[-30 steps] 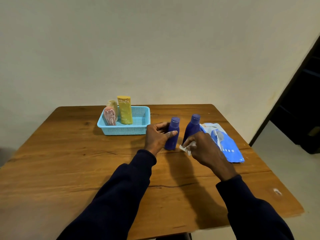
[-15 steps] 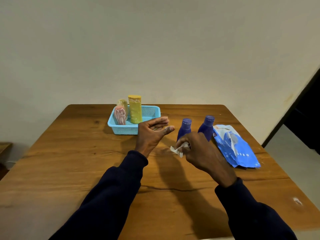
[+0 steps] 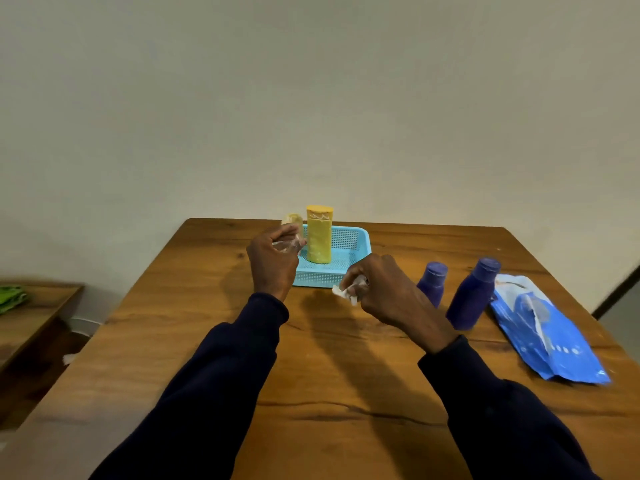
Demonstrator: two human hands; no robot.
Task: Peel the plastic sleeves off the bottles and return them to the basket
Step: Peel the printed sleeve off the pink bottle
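Left hand [image 3: 275, 261], now at the basket's [image 3: 350, 233] 9 o'clock, grips a sleeved bottle [image 3: 289, 244]; lift it vertically while right hand [image 3: 382, 289] clutches scrap [image 3: 346, 293].

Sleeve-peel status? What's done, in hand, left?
Done, apparently: two purple bottles stand bare-looking on the table beside the blue pouch, not yet back in the basket. In hand: the right hand pinches a crumpled white scrap; the left hand grips clear plastic at the basket's left end. Left: likely the yellow bottle and beige bottle in the basket, then returning the purple pair.
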